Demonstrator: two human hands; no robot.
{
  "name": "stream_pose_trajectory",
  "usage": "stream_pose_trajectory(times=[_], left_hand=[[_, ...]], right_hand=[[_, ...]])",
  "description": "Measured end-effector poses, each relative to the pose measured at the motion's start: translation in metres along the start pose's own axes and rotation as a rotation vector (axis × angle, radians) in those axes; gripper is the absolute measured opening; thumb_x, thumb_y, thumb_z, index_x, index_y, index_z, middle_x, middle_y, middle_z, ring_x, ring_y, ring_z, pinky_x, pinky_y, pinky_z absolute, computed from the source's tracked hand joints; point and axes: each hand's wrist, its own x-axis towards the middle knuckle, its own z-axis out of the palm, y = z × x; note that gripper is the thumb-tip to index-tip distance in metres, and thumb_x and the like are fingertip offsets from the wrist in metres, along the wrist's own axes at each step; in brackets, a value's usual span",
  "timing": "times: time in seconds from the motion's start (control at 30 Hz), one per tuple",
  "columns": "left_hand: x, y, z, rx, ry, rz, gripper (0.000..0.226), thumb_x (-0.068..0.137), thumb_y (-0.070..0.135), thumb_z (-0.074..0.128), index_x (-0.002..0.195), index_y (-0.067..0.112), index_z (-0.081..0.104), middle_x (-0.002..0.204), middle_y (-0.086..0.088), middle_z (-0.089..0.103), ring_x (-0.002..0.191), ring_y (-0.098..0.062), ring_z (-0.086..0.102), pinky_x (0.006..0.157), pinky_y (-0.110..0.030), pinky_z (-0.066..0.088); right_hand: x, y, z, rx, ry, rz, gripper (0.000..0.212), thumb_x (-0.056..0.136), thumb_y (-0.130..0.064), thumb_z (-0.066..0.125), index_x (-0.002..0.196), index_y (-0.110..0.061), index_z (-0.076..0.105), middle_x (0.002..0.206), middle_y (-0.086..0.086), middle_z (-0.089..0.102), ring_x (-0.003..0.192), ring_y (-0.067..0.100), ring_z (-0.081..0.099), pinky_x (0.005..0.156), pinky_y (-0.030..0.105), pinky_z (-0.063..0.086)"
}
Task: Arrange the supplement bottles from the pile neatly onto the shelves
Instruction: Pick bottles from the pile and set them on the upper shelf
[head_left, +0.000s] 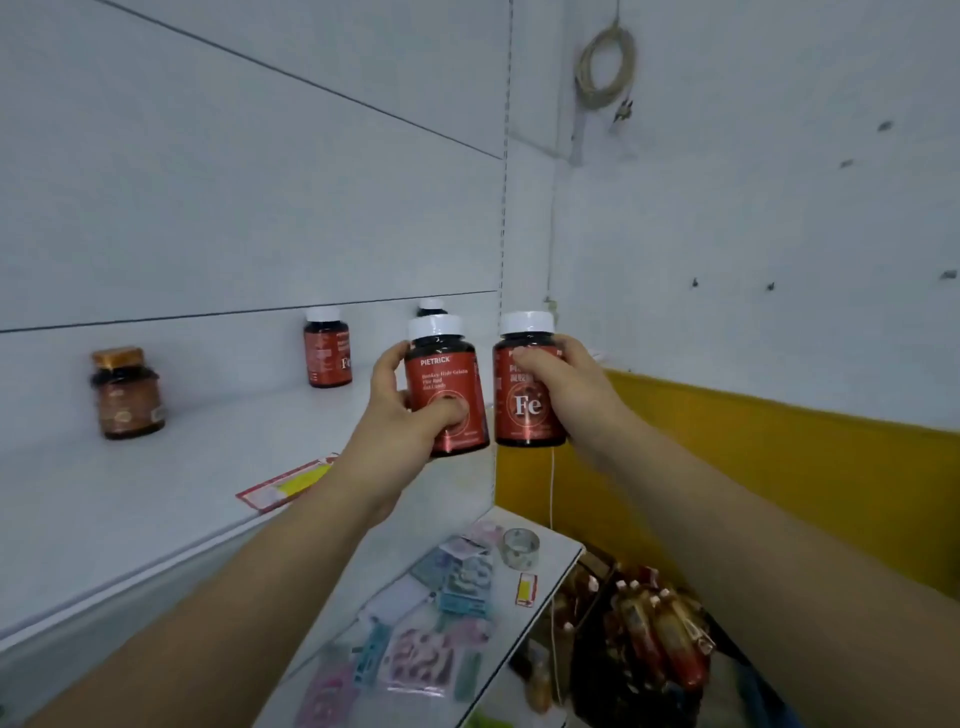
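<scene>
Left hand: I see it gripping the PIETRICK bottle.
Right hand: gripping the Fe bottle just beside it.

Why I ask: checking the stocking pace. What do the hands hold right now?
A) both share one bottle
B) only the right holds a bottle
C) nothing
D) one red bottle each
D: the left hand grips the PIETRICK bottle, the right hand grips the Fe bottle.
</scene>
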Motion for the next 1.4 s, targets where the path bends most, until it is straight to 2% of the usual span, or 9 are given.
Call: stream_pose_trajectory(times=[0.23,0.33,0.43,0.63,0.73,0.83,0.97,1.17,1.4], left_hand=[[0.059,0.012,0.011,0.102,0.297,-0.032,0.072,0.081,-0.002,0.065,0.135,0.03,0.029,0.107,-0.003,0.059,0.091,-0.022,0.065,0.072,-0.036,0.056],[0.079,0.016,-0.007,0.21,0.38,-0.127,0.061,0.077,-0.002,0.067,0.127,0.019,0.039,0.109,-0.007,0.06,0.095,-0.025,0.063,0.083,-0.042,0.054],[0.095,0.01,-0.024,0.294,0.429,-0.189,0.066,0.075,-0.001,0.07,0.129,0.019,0.037,0.109,-0.005,0.059,0.101,-0.027,0.06,0.093,-0.047,0.05],[0.122,-0.007,-0.037,0.419,0.447,-0.256,0.073,0.073,-0.002,0.074,0.13,0.023,0.036,0.105,0.001,0.058,0.097,-0.018,0.057,0.087,-0.037,0.046],[0.136,-0.016,-0.035,0.44,0.46,-0.3,0.079,0.072,-0.006,0.073,0.136,0.022,0.034,0.103,0.003,0.056,0.106,-0.022,0.055,0.099,-0.044,0.045],[0.147,-0.026,-0.031,0.462,0.521,-0.318,0.082,0.073,-0.007,0.072,0.138,0.024,0.032,0.101,0.005,0.054,0.109,-0.024,0.054,0.102,-0.048,0.043],[0.156,-0.033,-0.023,0.493,0.62,-0.318,0.08,0.074,-0.007,0.071,0.137,0.022,0.032,0.101,0.006,0.054,0.106,-0.022,0.054,0.099,-0.042,0.045],[0.172,-0.039,-0.012,0.575,0.737,-0.32,0.075,0.075,-0.006,0.07,0.136,0.019,0.035,0.103,0.006,0.057,0.102,-0.018,0.055,0.095,-0.036,0.045],[0.196,-0.043,-0.014,0.612,0.735,-0.339,0.076,0.076,-0.006,0.068,0.139,0.02,0.034,0.114,0.003,0.055,0.109,-0.019,0.053,0.1,-0.037,0.043]], right_hand=[[0.105,0.01,-0.006,0.042,-0.27,-0.018,0.037,0.086,-0.023,0.066,0.119,-0.022,0.049,0.101,0.002,0.065,0.087,0.019,0.067,0.07,0.031,0.053],[0.144,0.018,0.016,0.077,-0.361,0.006,0.036,0.084,-0.021,0.067,0.115,-0.021,0.05,0.102,0.004,0.065,0.088,0.02,0.066,0.076,0.034,0.054],[0.175,0.031,0.041,0.047,-0.459,-0.007,0.039,0.082,-0.021,0.069,0.116,-0.018,0.05,0.104,0.005,0.065,0.09,0.021,0.066,0.082,0.037,0.054],[0.224,0.059,0.07,-0.037,-0.566,0.008,0.051,0.076,-0.026,0.074,0.121,-0.023,0.05,0.111,0.001,0.064,0.098,0.019,0.064,0.087,0.037,0.053],[0.247,0.068,0.077,-0.118,-0.612,-0.015,0.065,0.069,-0.035,0.077,0.126,-0.028,0.048,0.116,-0.003,0.063,0.105,0.018,0.06,0.094,0.038,0.049],[0.267,0.075,0.085,-0.088,-0.715,-0.016,0.054,0.082,-0.021,0.072,0.128,-0.022,0.045,0.111,-0.002,0.057,0.103,0.017,0.057,0.088,0.032,0.046],[0.288,0.081,0.101,-0.088,-0.823,-0.071,0.035,0.082,-0.012,0.07,0.105,-0.025,0.048,0.1,-0.004,0.059,0.095,0.015,0.057,0.084,0.03,0.044],[0.311,0.088,0.125,-0.149,-0.926,-0.13,0.077,0.056,-0.023,0.072,0.128,-0.02,0.045,0.111,0.003,0.063,0.1,0.02,0.062,0.089,0.038,0.051],[0.332,0.104,0.142,-0.218,-0.865,-0.236,0.068,0.07,-0.028,0.074,0.13,-0.021,0.043,0.113,0.0,0.064,0.103,0.023,0.062,0.091,0.041,0.05]])
